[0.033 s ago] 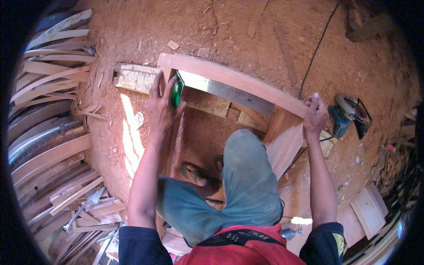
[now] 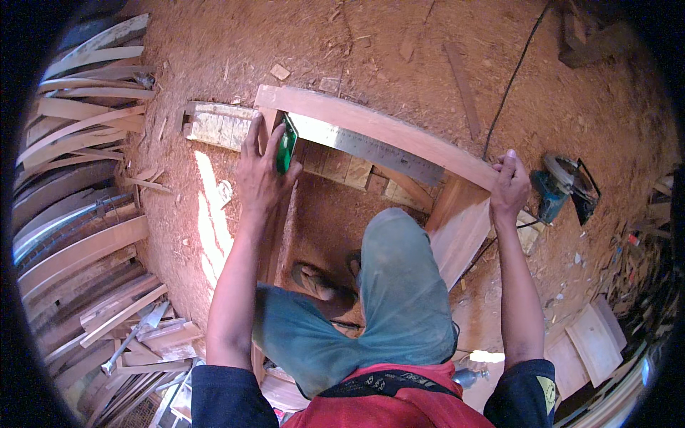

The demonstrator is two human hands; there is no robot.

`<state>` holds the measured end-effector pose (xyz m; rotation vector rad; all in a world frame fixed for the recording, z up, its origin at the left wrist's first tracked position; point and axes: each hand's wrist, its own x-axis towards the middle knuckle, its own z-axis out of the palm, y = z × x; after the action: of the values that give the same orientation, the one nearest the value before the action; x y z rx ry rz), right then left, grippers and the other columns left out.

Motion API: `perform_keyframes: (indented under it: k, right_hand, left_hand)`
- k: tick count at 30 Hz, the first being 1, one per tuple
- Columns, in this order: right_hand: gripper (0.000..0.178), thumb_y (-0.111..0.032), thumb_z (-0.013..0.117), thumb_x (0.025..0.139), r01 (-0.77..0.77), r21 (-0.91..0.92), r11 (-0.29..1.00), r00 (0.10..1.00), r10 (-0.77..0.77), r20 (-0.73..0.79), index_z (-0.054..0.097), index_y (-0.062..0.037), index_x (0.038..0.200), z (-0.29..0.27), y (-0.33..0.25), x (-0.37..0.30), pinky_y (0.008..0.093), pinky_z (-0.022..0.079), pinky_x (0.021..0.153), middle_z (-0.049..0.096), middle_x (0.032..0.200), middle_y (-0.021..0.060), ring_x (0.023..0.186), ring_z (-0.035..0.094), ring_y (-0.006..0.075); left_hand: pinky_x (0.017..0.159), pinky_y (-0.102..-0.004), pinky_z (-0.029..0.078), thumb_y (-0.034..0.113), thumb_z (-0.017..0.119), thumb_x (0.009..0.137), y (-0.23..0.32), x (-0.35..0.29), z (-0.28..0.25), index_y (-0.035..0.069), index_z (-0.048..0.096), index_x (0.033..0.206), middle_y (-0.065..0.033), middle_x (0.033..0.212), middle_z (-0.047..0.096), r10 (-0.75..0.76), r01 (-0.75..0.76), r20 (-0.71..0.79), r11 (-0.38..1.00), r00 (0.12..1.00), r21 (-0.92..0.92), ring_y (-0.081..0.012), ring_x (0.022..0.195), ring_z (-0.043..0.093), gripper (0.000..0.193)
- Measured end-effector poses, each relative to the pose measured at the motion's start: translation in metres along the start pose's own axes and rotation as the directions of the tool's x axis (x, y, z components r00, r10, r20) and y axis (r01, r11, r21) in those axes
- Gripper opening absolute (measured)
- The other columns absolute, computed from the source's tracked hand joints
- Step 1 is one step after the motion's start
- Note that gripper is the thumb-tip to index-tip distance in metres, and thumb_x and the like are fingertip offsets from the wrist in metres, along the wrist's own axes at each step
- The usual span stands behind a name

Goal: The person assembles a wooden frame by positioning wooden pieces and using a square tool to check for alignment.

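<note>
A wooden frame [image 2: 378, 123] lies before me, its far rail running from upper left to lower right. Inside its far left corner sits a try square with a green handle [image 2: 287, 148]; its metal blade [image 2: 367, 151] lies along the inner edge of the far rail. My left hand [image 2: 257, 175] presses the green handle against the frame's left side board [image 2: 275, 235], fingers over the top and thumb at the inner side. At the far right corner my right hand [image 2: 510, 189] is closed around the rail's end, thumb pointing up.
A blue circular saw [image 2: 553, 192] rests on the dirt floor beside my right hand, with a black cable [image 2: 510, 82] near it. Planks [image 2: 85, 250] are stacked on the left, and wood offcuts [image 2: 214, 127] lie under the frame. My knee [image 2: 399, 250] is inside the frame's span.
</note>
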<state>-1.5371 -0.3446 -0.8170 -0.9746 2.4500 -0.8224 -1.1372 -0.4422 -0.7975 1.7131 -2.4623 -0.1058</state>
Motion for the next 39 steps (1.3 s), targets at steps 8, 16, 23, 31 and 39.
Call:
perform_keyframes:
  k: [8, 16, 23, 31, 39]
  right_hand:
    - [0.052, -0.045, 0.044, 0.098, 0.007, -0.029, 1.000, 1.000, -0.007, -0.009, 0.065, 0.0019, 0.088, -0.001, 0.000, 0.001, 0.0370, 0.046, 0.069, 0.065, 0.072, 0.0134, 0.071, 0.063, 0.0246]
    - [0.052, -0.045, 0.044, 0.098, 0.026, -0.034, 0.999, 1.000, -0.026, -0.003, 0.066, 0.0016, 0.089, -0.002, -0.003, -0.001, 0.0380, 0.047, 0.070, 0.066, 0.074, 0.0140, 0.072, 0.064, 0.0251]
    - [0.052, -0.046, 0.044, 0.098, 0.007, -0.073, 0.997, 1.000, -0.009, -0.022, 0.066, 0.0008, 0.089, 0.000, 0.004, 0.001, 0.0379, 0.047, 0.069, 0.066, 0.073, 0.0140, 0.072, 0.064, 0.0254]
    - [0.055, -0.049, 0.042, 0.097, 0.037, -0.043, 0.998, 0.998, -0.040, -0.055, 0.063, -0.0016, 0.076, 0.001, 0.007, 0.002, 0.0447, 0.045, 0.065, 0.063, 0.069, 0.0184, 0.069, 0.062, 0.0356]
    - [0.051, -0.047, 0.043, 0.097, 0.079, -0.197, 0.977, 0.995, -0.088, -0.038, 0.068, -0.0029, 0.089, 0.000, 0.017, 0.006, 0.0416, 0.048, 0.071, 0.067, 0.077, 0.0153, 0.077, 0.066, 0.0327]
  left_hand:
    - [0.083, -0.0413, 0.054, 0.032, 0.074, 0.074, -0.003, -0.002, 0.007, 0.019, 0.055, 0.129, -0.0135, 0.147, 0.034, 0.017, -0.016, -0.041, 1.000, 0.999, 0.021, -0.0330, 0.114, 0.053, 0.060]
    - [0.082, -0.0411, 0.055, 0.032, 0.071, 0.079, -0.005, -0.002, 0.008, 0.019, 0.055, 0.129, -0.0138, 0.147, 0.035, 0.047, -0.044, -0.070, 0.998, 0.996, 0.053, -0.0330, 0.112, 0.053, 0.054]
    - [0.087, -0.0425, 0.053, 0.032, 0.071, 0.079, -0.004, -0.004, 0.011, 0.017, 0.053, 0.130, -0.0149, 0.148, 0.033, 0.032, -0.030, -0.052, 0.998, 0.998, 0.050, -0.0359, 0.114, 0.051, 0.056]
    - [0.093, -0.0443, 0.049, 0.030, 0.071, 0.079, -0.003, -0.006, 0.009, 0.016, 0.052, 0.131, -0.0185, 0.147, 0.032, 0.043, -0.043, -0.045, 0.999, 0.998, 0.013, -0.0391, 0.114, 0.050, 0.057]
    - [0.091, -0.0444, 0.050, 0.031, 0.070, 0.079, 0.000, -0.009, 0.011, 0.019, 0.051, 0.131, -0.0147, 0.149, 0.032, 0.027, -0.025, -0.064, 0.999, 0.998, 0.042, -0.0379, 0.115, 0.051, 0.057]
